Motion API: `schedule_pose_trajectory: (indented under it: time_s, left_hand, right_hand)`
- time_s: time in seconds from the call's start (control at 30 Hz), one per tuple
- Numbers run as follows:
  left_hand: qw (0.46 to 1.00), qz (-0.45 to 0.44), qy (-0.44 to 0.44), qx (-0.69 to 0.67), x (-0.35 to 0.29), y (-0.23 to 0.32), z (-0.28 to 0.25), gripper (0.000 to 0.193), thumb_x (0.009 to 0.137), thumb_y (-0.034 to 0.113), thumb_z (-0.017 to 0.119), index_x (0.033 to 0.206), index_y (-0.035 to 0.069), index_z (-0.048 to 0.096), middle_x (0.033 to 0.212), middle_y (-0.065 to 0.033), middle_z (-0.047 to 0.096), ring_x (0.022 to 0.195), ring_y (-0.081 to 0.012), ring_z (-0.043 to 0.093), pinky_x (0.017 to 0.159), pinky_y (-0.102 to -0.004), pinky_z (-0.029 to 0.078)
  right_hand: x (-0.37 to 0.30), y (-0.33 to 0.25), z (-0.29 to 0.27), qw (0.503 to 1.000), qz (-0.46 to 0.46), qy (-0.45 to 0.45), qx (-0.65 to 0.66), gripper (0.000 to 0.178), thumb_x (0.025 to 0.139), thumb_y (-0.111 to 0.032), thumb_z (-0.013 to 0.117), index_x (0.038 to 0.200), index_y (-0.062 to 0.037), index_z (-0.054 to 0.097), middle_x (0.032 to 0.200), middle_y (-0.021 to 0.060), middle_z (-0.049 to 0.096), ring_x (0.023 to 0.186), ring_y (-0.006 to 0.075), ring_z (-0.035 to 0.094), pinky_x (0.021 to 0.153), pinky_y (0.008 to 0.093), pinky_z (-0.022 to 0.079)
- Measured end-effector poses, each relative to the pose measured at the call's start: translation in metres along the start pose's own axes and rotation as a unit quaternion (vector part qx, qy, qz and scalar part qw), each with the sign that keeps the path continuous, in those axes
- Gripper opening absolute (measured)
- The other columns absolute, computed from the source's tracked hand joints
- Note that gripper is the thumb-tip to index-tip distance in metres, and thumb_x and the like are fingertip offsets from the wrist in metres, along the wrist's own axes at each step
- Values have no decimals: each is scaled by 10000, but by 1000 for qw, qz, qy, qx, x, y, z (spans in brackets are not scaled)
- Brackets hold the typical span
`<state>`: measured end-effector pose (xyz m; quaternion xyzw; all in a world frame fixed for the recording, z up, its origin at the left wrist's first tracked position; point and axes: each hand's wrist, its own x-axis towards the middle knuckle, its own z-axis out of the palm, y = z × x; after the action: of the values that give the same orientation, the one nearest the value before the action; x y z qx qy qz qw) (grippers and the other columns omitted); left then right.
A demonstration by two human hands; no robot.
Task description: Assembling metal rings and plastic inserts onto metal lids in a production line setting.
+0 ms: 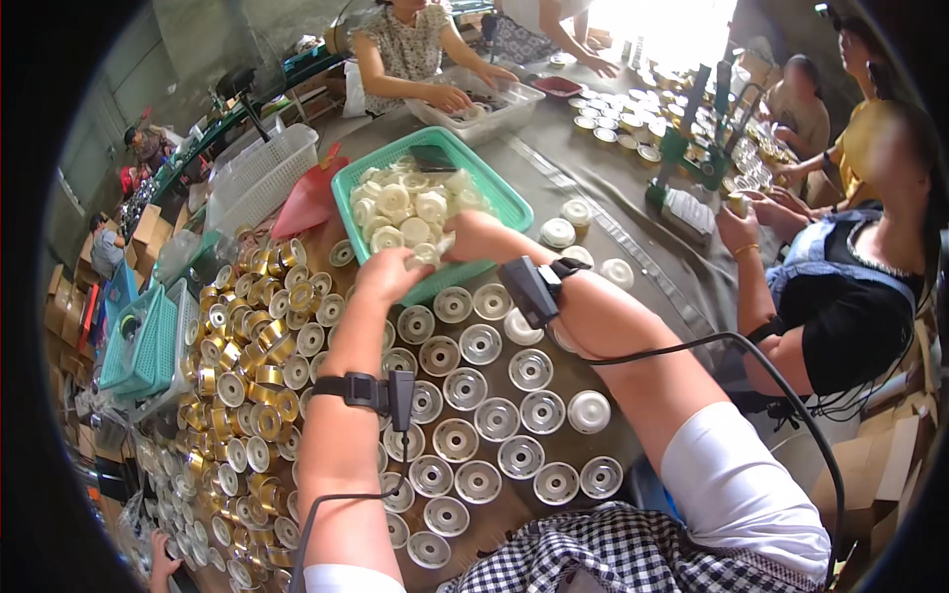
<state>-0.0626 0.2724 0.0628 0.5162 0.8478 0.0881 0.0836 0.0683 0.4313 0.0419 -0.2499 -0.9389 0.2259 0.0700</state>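
Note:
My left hand (386, 277) is at the near edge of a green plastic basket (512, 210), its fingers pinching a white plastic cap (425, 255). Just right of it, my right hand (476, 237) reaches over the same rim with curled fingertips close to that cap; whatever they grip is hidden. Inside the basket lies a heap of similar white caps (393, 198). Below my hands, rows of round silvery metal cups (496, 419) with centre holes cover the table between my forearms. A white cap sits on one cup (589, 411) at the right.
Gold-rimmed rings (267, 381) are piled left of my left arm. A red scoop (308, 198) lies beside the basket. Cables run from straps on both forearms. A green hand press (692, 148) stands at the far right. Co-workers sit across and at right; one handles a clear bin (474, 117).

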Motion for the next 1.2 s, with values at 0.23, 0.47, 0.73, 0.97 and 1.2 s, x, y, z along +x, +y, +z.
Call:
schedule_pose_trajectory:
  time_s: [0.23,0.47,0.73,0.97,1.2]
  left_hand:
    - [1000,-13,25,1,8,-4,18,604,745,373,852,1272,145,667,1160,-124,722,1081,-300,681,916,-428,549]
    - [941,34,288,-177,-1,-8,43,591,756,301,834,1285,131,630,1233,-170,655,1074,-364,660,879,-442,545]
    - [844,125,214,-475,-78,-21,24,545,805,203,825,1266,5,613,1155,-130,684,883,-192,705,763,-327,571]
    - [961,233,61,-136,-213,33,52,547,696,294,863,1167,93,669,1052,-109,641,1052,-319,620,914,-443,510]
    - [973,230,16,-14,-212,58,74,489,669,346,886,1065,123,704,1042,-86,629,1042,-281,622,903,-435,493]
  right_hand:
    - [15,-6,20,993,113,12,-9,476,647,-370,880,996,-61,781,938,148,748,898,323,725,807,409,573]
    - [5,-19,21,954,207,195,99,527,635,-369,905,1050,-69,779,970,134,753,901,268,733,826,383,571]
    - [-60,20,-9,833,-2,225,506,373,873,-223,819,1156,4,735,1014,49,723,840,107,648,760,274,531]
    - [-248,-11,17,989,27,90,110,449,734,-228,856,1136,-73,732,1029,111,706,925,282,686,825,396,542]
    - [-244,-6,57,995,-26,88,-34,401,711,-240,845,1050,-70,714,1142,118,653,1107,329,605,941,437,512]
